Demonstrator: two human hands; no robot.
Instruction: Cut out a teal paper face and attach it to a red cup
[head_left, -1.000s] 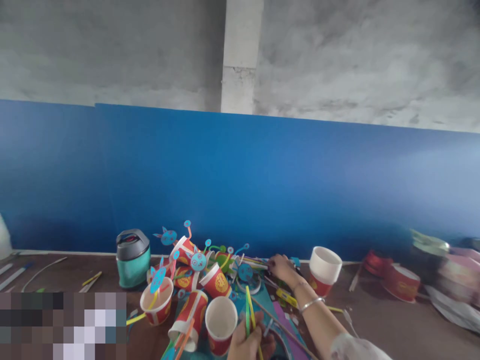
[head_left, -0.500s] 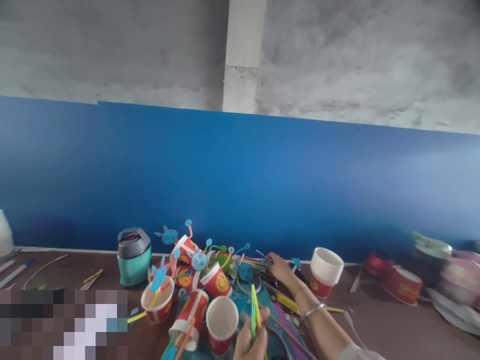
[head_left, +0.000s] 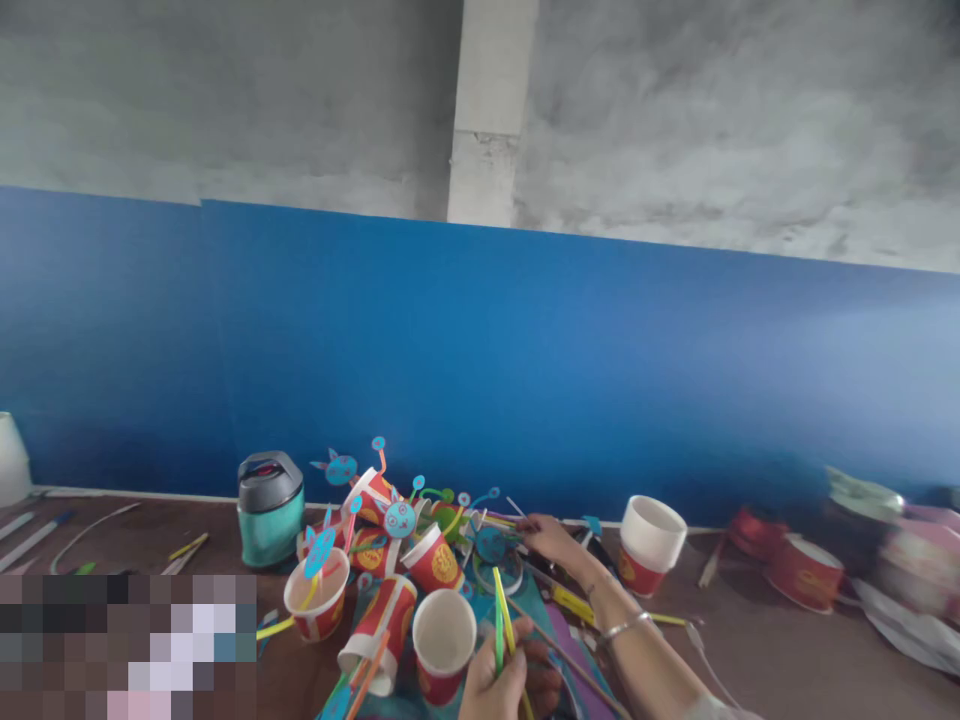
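Observation:
At the bottom centre, my left hand (head_left: 499, 680) is closed round a green straw (head_left: 499, 635) and a yellow straw (head_left: 507, 622), both pointing up. Beside it on the left stands an upright red and white paper cup (head_left: 444, 640). My right hand (head_left: 544, 540), with a bracelet on its wrist, reaches to the back of the pile, its fingers pressed together at some thin sticks or straws; what they grip is too small to make out. Left of it lie several paper cups (head_left: 435, 560) decorated with straws and blue paper rabbit faces (head_left: 400, 519).
A teal flask (head_left: 271, 515) stands at the left. Stacked paper cups (head_left: 652, 540) stand right of my right hand. A yellow cutter (head_left: 574, 604) lies near my right forearm. Red bowls (head_left: 805, 572) and bags are at the far right; a blue partition (head_left: 480, 360) rises behind.
My right hand has moved slightly left over the thin sticks. My left hand has shifted a little left with the two straws, and more of its fingers show.

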